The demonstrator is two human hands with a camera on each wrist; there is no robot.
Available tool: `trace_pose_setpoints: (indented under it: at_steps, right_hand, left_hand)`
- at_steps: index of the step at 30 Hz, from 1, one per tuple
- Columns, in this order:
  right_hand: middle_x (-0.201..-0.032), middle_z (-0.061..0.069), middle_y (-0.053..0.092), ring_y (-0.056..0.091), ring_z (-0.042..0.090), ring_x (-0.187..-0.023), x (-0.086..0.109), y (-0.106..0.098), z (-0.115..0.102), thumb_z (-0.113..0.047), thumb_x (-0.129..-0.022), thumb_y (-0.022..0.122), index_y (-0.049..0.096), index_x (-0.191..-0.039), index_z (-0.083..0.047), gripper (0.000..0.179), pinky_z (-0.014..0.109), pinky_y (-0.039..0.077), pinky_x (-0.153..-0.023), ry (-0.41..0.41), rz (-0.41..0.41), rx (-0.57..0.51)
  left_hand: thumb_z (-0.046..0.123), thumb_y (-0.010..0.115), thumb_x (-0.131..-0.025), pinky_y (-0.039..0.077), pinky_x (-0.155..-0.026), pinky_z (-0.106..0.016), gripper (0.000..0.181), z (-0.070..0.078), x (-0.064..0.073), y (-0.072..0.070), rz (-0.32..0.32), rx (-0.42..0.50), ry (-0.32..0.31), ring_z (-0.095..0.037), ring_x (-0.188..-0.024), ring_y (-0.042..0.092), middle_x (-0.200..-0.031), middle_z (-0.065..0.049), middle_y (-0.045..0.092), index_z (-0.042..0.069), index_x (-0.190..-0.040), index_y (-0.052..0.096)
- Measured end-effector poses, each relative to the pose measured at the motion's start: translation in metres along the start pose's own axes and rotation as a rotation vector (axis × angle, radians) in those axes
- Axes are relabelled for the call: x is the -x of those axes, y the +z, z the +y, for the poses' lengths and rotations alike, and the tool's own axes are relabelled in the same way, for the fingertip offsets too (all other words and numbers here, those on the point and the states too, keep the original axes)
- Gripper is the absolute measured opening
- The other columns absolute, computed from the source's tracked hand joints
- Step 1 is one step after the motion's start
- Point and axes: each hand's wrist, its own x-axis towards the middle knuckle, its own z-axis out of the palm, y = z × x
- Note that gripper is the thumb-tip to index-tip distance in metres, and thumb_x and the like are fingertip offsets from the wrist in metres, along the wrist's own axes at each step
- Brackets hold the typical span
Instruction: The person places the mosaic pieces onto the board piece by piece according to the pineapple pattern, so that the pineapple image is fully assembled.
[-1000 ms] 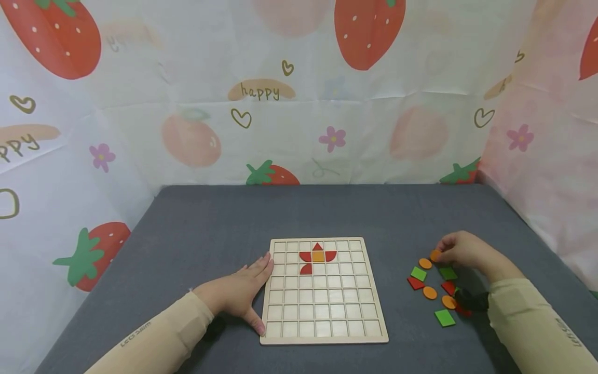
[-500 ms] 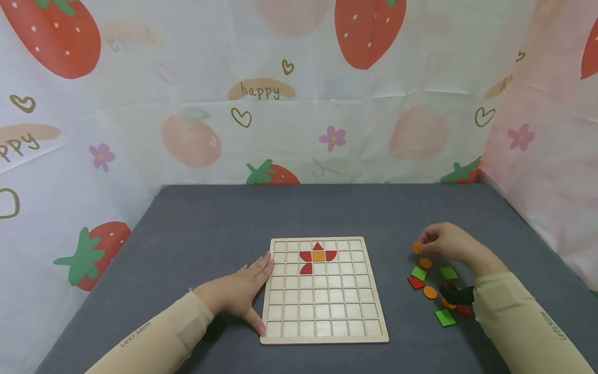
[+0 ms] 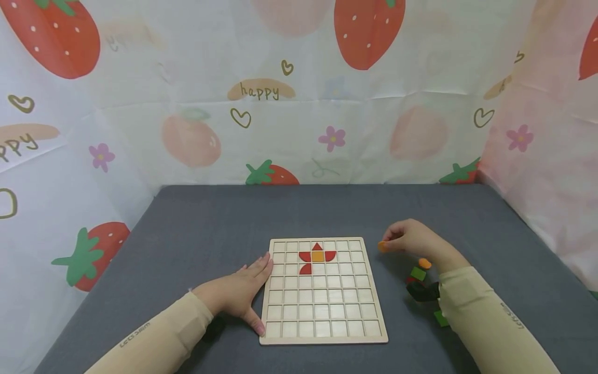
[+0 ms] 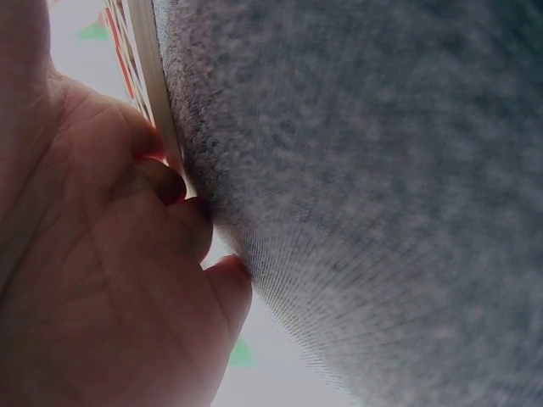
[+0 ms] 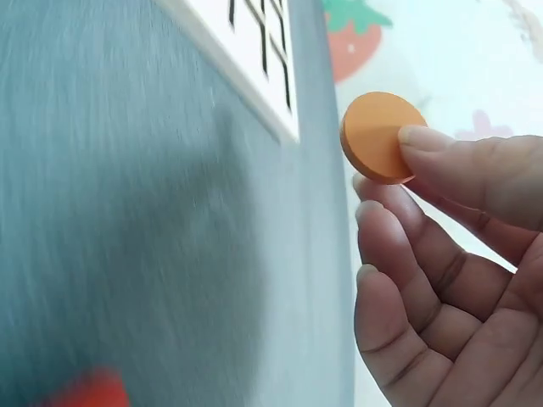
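A pale wooden grid board (image 3: 327, 297) lies flat on the dark grey table. In its upper rows sit an orange square tile (image 3: 317, 256), a red triangle (image 3: 317, 246) and several red curved tiles. My left hand (image 3: 238, 292) rests along the board's left edge with fingers spread; the left wrist view shows its fingertips at the board's side. Between thumb and fingers my right hand (image 3: 416, 241) pinches an orange disc (image 5: 380, 137), held above the table just right of the board's upper right edge.
Under and beside the right forearm lie loose pieces: another orange disc (image 3: 424, 263), a green tile (image 3: 418, 273) and a second green tile (image 3: 441, 318). The sleeve and a black wrist strap (image 3: 422, 292) hide others. A strawberry-print cloth (image 3: 299, 135) hangs behind the table.
My right hand has carried the orange disc leftward from the loose pieces to near the board. The left hand and the board have stayed in place.
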Motion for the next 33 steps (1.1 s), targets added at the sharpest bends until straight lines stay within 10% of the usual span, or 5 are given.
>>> trace_pose_setpoints:
  at_steps: [33]
  right_hand:
    - [-0.076,-0.002,0.061,0.050,0.017,-0.071,-0.040,0.094,-0.075,-0.013,-0.081,0.069,0.064,-0.072,-0.012,0.010,0.029,0.041,-0.062,-0.067,-0.088,0.012]
  left_hand:
    - [0.077,0.066,-0.042,0.018,-0.109,-0.047,0.142,0.000,-0.001,-0.001,0.013,-0.023,0.011,-0.026,-0.139,0.007,-0.152,-0.015,-0.001,0.001,-0.146,0.007]
